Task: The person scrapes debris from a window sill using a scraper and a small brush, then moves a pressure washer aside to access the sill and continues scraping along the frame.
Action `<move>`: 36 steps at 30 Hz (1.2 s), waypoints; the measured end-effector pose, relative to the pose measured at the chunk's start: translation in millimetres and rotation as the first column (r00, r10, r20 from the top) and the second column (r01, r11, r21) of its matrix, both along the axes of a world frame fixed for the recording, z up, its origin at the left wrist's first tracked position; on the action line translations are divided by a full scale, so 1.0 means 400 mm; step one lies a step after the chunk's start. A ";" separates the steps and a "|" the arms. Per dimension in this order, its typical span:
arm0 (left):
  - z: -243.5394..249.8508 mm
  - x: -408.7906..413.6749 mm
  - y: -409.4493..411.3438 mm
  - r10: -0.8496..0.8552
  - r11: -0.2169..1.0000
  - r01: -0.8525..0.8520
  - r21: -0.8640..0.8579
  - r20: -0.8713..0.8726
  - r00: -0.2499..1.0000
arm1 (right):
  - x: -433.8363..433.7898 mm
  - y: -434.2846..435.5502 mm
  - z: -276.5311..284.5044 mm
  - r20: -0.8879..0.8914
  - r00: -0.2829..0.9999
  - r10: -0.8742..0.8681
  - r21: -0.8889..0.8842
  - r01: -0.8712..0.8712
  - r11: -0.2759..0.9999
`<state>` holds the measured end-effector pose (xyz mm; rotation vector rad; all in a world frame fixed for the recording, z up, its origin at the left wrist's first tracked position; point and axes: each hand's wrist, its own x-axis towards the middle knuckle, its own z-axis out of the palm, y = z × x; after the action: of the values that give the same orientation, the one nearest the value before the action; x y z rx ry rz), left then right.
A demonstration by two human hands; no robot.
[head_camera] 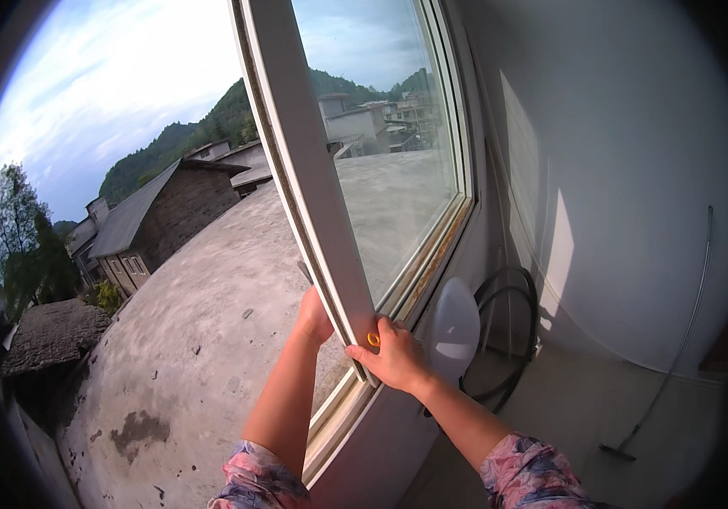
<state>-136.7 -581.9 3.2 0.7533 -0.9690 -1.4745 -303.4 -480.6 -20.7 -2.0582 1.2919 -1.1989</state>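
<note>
A white-framed sliding window sash (316, 165) stands upright in its track (345, 413). My right hand (396, 356) grips the lower end of its side rail from the room side, with an orange ring-shaped item (373, 340) on the rail between thumb and fingers. My left hand (317, 318) reaches outside, behind the same rail; its fingers are mostly hidden. A dark, thin piece (304, 272) sticks up above that hand; whether the hand holds it, I cannot tell. The window glass (389, 146) shows hills and buildings.
Below and outside lies a bare concrete roof (192, 356), with houses (167, 223) beyond it. Inside, a white plastic container (455, 327) and a coiled black hose (523, 337) are under the window, by the wall. A long-handled squeegee or mop (669, 375) leans at the right.
</note>
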 end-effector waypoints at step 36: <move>-0.011 0.532 0.926 0.342 0.938 -0.341 -0.053 0.283 0.896 | -0.021 0.007 -0.025 0.082 0.993 0.083 -0.273 -0.057 0.960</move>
<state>76.1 -211.6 -1.2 1.1007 -0.9943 -1.0729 -312.0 -477.6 -30.8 -2.1845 1.0511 -1.4898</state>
